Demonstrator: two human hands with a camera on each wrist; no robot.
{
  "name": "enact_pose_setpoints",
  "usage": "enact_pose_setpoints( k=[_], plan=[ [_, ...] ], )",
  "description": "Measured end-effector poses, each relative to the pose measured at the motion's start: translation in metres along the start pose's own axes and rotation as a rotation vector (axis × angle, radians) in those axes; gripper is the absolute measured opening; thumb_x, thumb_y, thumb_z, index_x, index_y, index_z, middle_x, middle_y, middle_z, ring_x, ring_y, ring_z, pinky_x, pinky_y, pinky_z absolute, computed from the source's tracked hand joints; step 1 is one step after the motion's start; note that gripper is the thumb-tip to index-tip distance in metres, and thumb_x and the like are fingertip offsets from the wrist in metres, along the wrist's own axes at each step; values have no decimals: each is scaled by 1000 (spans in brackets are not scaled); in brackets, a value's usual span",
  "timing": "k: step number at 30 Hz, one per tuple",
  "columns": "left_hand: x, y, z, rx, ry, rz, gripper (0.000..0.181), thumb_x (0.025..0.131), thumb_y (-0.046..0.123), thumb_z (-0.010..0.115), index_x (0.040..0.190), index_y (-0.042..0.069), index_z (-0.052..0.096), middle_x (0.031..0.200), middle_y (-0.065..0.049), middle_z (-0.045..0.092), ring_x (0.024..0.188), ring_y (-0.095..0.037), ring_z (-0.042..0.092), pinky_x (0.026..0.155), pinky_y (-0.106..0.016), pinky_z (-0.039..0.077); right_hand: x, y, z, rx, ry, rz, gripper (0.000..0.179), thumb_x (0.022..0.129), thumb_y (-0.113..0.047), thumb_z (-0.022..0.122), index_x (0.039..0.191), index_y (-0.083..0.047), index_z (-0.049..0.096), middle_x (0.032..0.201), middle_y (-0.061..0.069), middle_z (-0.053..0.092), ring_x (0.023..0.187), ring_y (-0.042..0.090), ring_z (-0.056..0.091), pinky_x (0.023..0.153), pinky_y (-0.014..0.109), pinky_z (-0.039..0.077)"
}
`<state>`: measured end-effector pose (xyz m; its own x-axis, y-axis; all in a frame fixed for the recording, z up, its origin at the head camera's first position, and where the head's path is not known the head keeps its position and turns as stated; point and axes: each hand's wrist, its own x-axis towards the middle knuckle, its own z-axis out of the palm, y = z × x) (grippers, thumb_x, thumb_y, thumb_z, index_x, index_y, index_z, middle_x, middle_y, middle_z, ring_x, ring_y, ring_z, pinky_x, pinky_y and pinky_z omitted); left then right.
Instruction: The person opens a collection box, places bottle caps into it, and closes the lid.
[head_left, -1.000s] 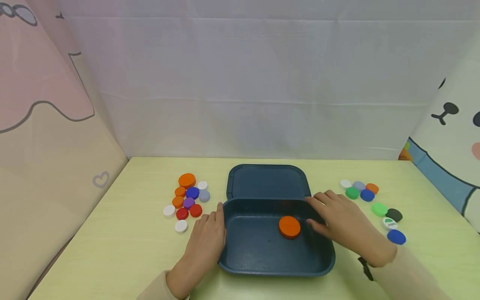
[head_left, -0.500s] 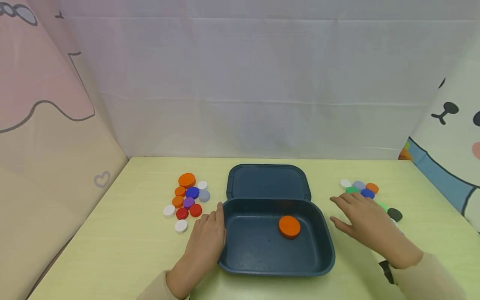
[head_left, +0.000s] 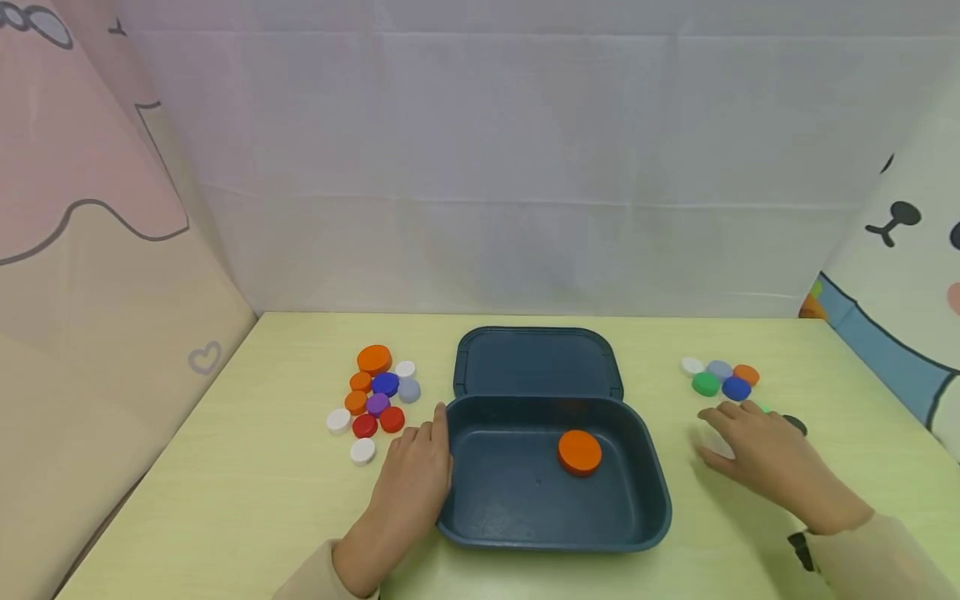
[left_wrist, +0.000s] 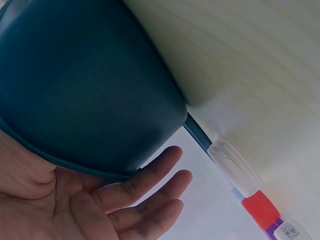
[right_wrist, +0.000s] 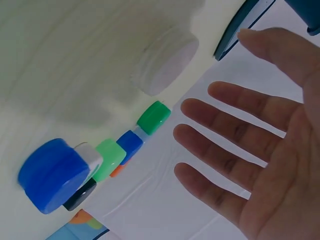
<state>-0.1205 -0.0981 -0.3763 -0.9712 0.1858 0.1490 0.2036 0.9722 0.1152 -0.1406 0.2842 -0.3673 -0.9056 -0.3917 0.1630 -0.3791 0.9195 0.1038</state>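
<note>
A dark blue box (head_left: 555, 525) stands at the middle of the table with one orange bottle cap (head_left: 579, 452) inside. My left hand (head_left: 412, 479) rests along its left rim, index finger extended forward; in the left wrist view the fingers (left_wrist: 150, 175) lie loosely straight beside the box wall. My right hand (head_left: 772, 454) hovers right of the box, over the right group of caps, holding nothing. The right wrist view has its fingers spread, with a blue cap (right_wrist: 55, 175), a light green cap (right_wrist: 109, 159), a green cap (right_wrist: 153, 118) and a pale translucent cap (right_wrist: 170, 62) nearby.
A dark blue lid (head_left: 536, 362) lies behind the box. Left of it are several caps, among them a large orange cap (head_left: 374, 360), a purple cap (head_left: 378, 406) and a red cap (head_left: 392, 419). A white curtain (head_left: 525, 167) closes the back of the table.
My right hand has moved from the box's right rim rightward to the right group of caps, covering some of them. My left hand has stayed at the left rim.
</note>
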Motion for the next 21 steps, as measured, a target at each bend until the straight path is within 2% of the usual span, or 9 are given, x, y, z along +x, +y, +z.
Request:
enact_pose_setpoints(
  k=[7,21],
  plan=[
    [0,1,-2,-10,-34,-20,60,84,20,63,134,-1,38,107,-14,61,94,-27,55,85,-39,48,-5,9,7,-34,-59,25,40,70,-32,74,97,-4,64,83,5,62,69,23,54,53,36,41],
    [1,1,-1,-6,-27,-17,58,85,20,62,134,-1,39,106,-14,62,92,-27,56,85,-38,49,-9,12,12,-27,-134,69,37,69,-34,75,93,-8,63,80,1,59,67,18,48,53,31,34]
  ],
)
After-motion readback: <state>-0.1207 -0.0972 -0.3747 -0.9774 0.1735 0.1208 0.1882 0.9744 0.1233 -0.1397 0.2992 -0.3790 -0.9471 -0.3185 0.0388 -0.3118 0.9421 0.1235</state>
